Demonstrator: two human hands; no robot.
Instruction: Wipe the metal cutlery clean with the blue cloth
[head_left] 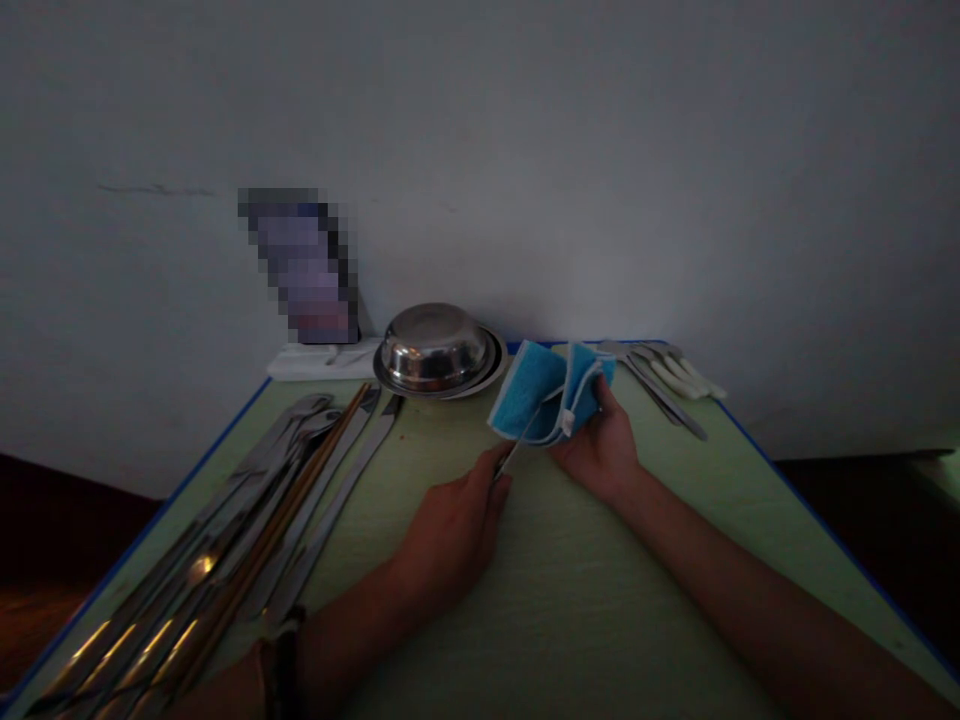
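Observation:
My left hand [457, 525] is closed on the handle of a thin metal utensil [519, 450] whose far end goes into a folded blue cloth [544, 390]. My right hand [600, 440] grips that cloth, folded round the utensil, above the pale green table [570, 600]. Both hands are near the middle of the table, a little toward the wall.
Several long metal utensils and chopsticks [247, 540] lie in a row on the left. An upturned steel bowl [435, 348] sits on plates by the wall. Cutlery with white handles [667, 380] lies at the far right. A white stand [319, 360] is at the back left.

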